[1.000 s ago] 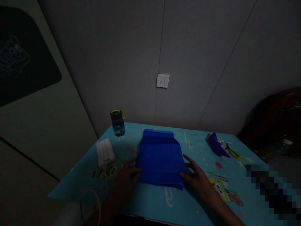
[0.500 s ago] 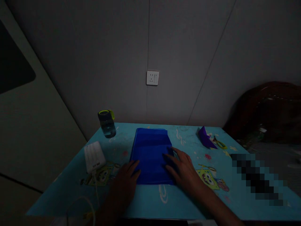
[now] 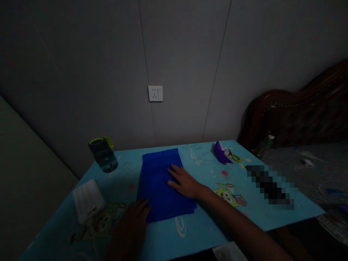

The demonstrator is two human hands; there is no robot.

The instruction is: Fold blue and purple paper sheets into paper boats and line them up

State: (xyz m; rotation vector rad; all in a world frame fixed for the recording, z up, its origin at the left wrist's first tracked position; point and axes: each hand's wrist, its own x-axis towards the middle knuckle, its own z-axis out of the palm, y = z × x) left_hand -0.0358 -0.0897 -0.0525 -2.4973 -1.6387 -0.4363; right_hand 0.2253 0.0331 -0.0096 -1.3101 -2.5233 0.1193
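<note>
Blue paper sheets (image 3: 159, 188), loosely stacked with their edges slightly out of line, lie flat on the table (image 3: 152, 243). On the right half of the top sheet, my right hand (image 3: 185, 182) rests with its fingers spread. At the near left corner of the stack is my left hand (image 3: 133, 219), dim and a little smeared, its fingers stretched out with the tips touching the paper's edge. Neither hand grips anything.
To the left stand a water bottle (image 3: 104, 156) and a white power bank (image 3: 89, 201) with a cable. Further right lie a folded purple paper boat (image 3: 221, 154), green-handled scissors (image 3: 235, 157) and a dark blurred-out object (image 3: 269, 185). A bed headboard (image 3: 293, 116) is beyond.
My view has turned right. My right hand has slid from the paper's right edge further onto the sheet, and the top sheet now looks flatter. My left hand stays at the left edge.
</note>
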